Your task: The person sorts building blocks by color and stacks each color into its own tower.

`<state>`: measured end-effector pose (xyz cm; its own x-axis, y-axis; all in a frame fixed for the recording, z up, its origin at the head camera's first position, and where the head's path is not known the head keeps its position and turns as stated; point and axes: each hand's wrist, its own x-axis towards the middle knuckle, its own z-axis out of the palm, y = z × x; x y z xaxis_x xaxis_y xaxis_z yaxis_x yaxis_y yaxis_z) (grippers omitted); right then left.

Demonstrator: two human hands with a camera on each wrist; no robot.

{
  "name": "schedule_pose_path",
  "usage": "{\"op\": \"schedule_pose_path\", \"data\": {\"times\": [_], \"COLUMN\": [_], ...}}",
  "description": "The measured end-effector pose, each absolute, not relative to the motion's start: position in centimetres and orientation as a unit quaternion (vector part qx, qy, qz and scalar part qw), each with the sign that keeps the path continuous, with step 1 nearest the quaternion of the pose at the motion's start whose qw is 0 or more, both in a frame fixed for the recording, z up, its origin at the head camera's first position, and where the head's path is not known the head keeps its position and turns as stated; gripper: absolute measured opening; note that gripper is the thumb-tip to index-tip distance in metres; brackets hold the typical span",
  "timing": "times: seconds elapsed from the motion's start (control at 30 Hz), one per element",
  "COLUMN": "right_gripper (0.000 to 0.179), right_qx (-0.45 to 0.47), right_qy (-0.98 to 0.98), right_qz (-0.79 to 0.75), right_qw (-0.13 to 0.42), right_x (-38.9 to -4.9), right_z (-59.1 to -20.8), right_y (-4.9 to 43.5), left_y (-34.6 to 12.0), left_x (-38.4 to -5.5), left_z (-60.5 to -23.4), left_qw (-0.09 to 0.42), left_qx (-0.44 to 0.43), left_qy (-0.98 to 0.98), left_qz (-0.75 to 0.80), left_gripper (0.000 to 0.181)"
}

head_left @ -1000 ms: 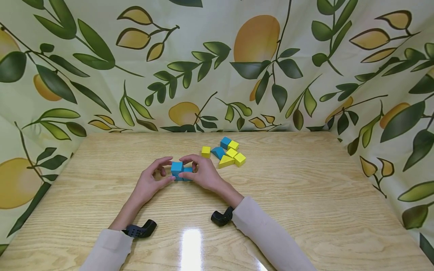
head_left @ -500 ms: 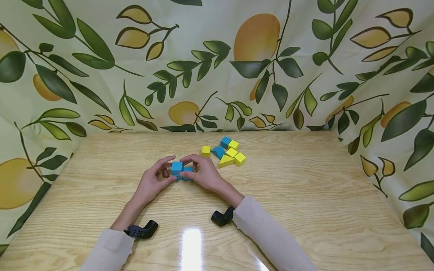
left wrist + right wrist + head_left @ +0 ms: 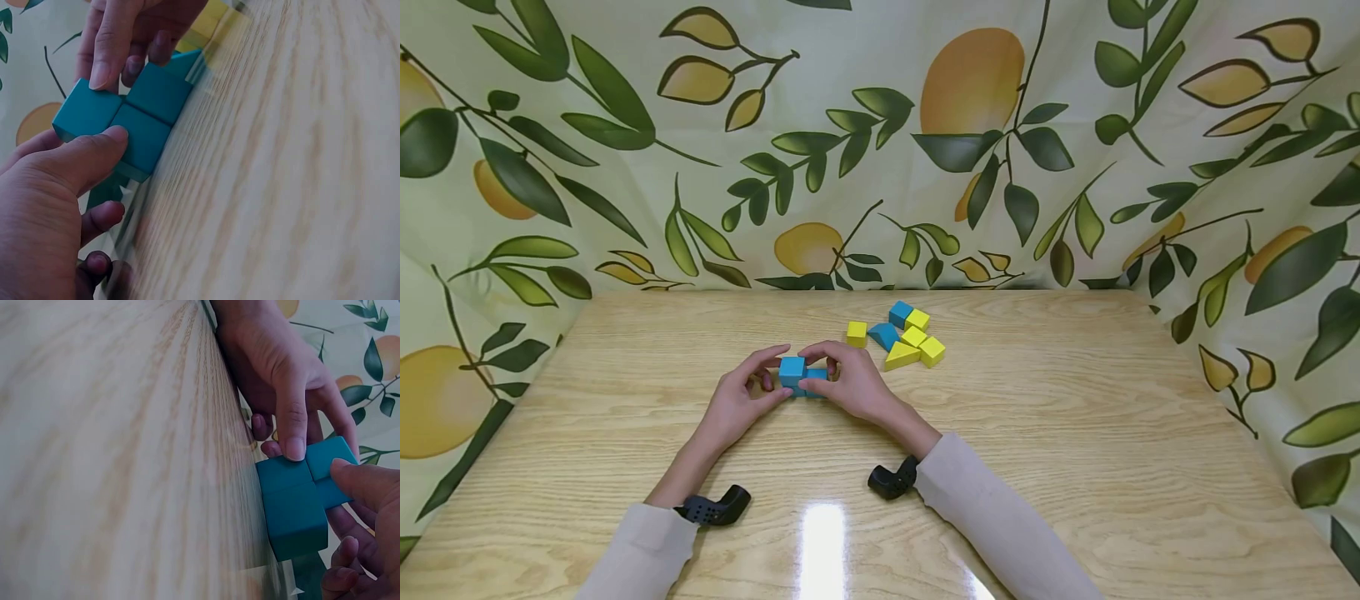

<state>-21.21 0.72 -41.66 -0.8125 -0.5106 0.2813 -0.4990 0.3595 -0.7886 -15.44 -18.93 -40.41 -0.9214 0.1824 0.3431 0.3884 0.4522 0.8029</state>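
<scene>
Three blue blocks form a small stack on the wooden table, two side by side below and an upper blue cube over the left one. My left hand pinches the lower left block, its thumb on the near face. From the right, my right hand pinches the upper cube, with its thumb on the near face, as the left wrist view shows. The lower right block sits against its neighbour, partly behind my right hand in the head view. The far-side fingers are partly hidden by the blocks.
Behind and right of the stack lie loose blocks: several yellow cubes, a yellow triangular block, a blue cube and a blue triangular-looking block. A leaf-and-fruit patterned cloth hangs behind the table.
My left hand has shifted slightly right, toward the stack, since a second ago. The right hand and the blue blocks look unchanged.
</scene>
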Motion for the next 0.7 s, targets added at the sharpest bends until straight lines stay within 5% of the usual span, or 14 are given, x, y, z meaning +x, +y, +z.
{"op": "schedule_pose_path", "data": {"times": [0.7], "right_gripper": [0.036], "right_qx": [-0.308], "right_qy": [0.826], "right_qz": [-0.471], "right_qw": [0.006], "right_x": [-21.26], "right_z": [-41.49], "right_y": [1.02], "left_y": [-18.97], "left_x": [-15.35], "left_z": [-40.29], "left_qw": [0.100], "left_qx": [-0.169], "left_qy": [-0.847], "left_qz": [-0.493], "left_gripper": [0.051]}}
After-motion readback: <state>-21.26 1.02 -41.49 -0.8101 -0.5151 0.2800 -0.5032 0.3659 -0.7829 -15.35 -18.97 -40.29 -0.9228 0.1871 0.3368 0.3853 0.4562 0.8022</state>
